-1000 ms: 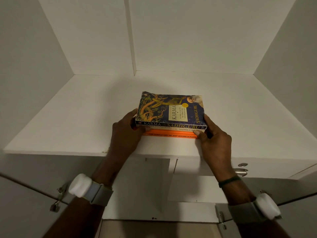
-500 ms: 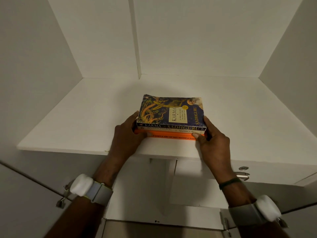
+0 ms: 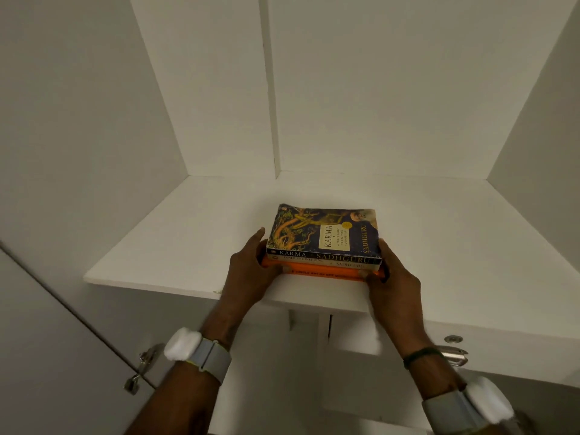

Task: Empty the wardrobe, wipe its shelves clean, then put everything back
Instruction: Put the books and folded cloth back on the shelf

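A stack of three paperbacks (image 3: 323, 249) lies flat on the white wardrobe shelf (image 3: 175, 240), close behind its front edge and about midway across. The blue "Karma" book (image 3: 326, 229) is on top, a white-spined book (image 3: 326, 262) is in the middle, and an orange book (image 3: 323, 273) is at the bottom.

The left hand (image 3: 251, 274) clasps the stack's left end with the thumb raised along the side. The right hand (image 3: 395, 284) clasps the right end, fingers curled round the lower corner.

Paperbacks like these are probably moderately light and a little bendy. Their glossy covers can slide over one another, so squeezing both short ends low down, with fingers under the orange book, looks the safest hold.

Against the earlier frames, both hands keep the same clasp and the stack is at much the same spot. The view has tilted up to show more of the back wall.
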The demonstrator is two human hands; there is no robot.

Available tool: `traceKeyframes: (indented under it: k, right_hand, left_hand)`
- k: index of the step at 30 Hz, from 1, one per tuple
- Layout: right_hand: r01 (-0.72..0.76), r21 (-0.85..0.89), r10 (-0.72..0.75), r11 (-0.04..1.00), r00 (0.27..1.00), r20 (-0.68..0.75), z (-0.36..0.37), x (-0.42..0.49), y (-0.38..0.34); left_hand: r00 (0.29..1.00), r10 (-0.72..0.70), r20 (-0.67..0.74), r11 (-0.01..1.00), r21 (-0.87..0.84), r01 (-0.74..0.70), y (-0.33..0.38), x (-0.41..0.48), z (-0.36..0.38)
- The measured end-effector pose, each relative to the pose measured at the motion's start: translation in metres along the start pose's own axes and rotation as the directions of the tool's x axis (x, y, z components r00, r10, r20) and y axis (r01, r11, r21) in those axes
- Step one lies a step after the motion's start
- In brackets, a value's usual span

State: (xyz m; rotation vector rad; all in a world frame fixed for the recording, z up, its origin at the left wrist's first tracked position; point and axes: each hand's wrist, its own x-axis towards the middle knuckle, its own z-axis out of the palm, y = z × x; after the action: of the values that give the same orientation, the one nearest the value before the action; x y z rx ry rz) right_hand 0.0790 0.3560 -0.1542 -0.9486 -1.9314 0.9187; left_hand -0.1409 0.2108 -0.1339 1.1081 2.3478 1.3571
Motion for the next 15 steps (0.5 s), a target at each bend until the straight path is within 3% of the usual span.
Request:
traceKeyframes:
  k: [6,11,13,15]
  right_hand:
    - [-0.149,-0.042,0.149,0.988,0.989,-0.004,-0.015,-0.023,-0.016]
    - [-0.111,-0.186,0.083,0.976,0.985,-0.150,-0.023,-0.108,-0.014]
    - [-0.103,-0.206,0.053,0.973,0.970,-0.238,-0.017,-0.161,-0.004]
    - [-0.159,-0.258,0.101,0.953,0.969,-0.225,-0.013,-0.208,0.016]
  left_hand:
    - [0.998,-0.047,-0.047,0.999,-0.025,0.046,-0.005,-0.034,-0.001]
    - [0.987,0.107,-0.116,0.994,0.009,-0.107,-0.009,-0.107,0.010]
    - [0.982,0.179,-0.060,0.984,0.033,-0.177,-0.023,-0.140,0.018]
    - [0.979,0.198,0.047,0.978,0.057,-0.201,-0.039,-0.169,0.032]
